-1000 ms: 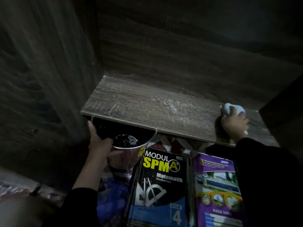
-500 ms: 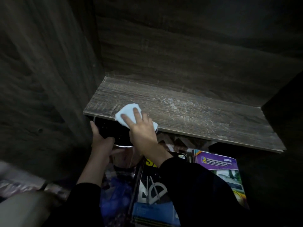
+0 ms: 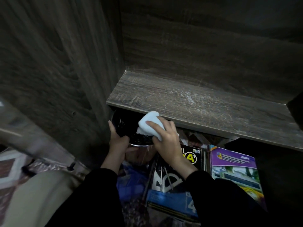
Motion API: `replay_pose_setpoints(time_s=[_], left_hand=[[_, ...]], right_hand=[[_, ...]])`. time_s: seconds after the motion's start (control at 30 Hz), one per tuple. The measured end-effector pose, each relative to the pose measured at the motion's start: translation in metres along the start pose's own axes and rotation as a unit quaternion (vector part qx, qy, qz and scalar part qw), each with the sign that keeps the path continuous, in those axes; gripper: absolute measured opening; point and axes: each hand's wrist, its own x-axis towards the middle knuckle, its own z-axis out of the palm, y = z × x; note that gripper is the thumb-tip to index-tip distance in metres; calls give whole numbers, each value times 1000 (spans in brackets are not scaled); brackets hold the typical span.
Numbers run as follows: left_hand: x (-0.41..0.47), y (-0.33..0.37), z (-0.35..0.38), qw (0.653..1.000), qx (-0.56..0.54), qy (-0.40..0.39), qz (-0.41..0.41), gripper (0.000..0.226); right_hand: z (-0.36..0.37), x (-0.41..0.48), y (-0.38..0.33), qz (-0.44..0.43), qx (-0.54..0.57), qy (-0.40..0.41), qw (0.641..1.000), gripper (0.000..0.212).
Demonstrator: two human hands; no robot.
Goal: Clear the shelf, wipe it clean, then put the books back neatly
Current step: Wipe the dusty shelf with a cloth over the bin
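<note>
My right hand grips a white cloth, fingers curled over it, at the front edge of the shelf near its left end. The cloth sits just above a dark bowl, which my left hand clasps by the rim, tucked just under the shelf's edge. Pale streaks mark the wooden board towards its middle. Below the shelf, a black book lies flat beneath my right wrist, with a purple book just beside it on the right.
</note>
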Motion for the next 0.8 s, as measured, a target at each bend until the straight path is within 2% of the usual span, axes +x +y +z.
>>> replay_pose_setpoints(time_s=[0.07, 0.17, 0.27, 0.43, 0.7, 0.77, 0.8], left_hand=[[23, -25, -7, 1000, 19, 18, 8, 103], [64, -70, -7, 998, 58, 35, 8, 100], [32, -50, 2, 997, 68, 47, -7, 100], [27, -53, 12, 997, 49, 54, -26, 94], [56, -74, 9, 997, 60, 37, -39, 92], [59, -69, 11, 990, 118, 41, -60, 89], [55, -63, 13, 979, 190, 47, -63, 86]], right_hand=[[6, -13, 0, 39, -6, 13, 999, 53], [18, -33, 3, 124, 35, 25, 991, 55], [31, -43, 10, 203, 95, 37, 974, 51], [51, -43, 27, 337, 207, -19, 918, 55], [65, -43, 42, 363, 228, -45, 902, 55], [61, -40, 41, 384, 261, -38, 885, 53], [58, -37, 40, 398, 282, -34, 872, 51]])
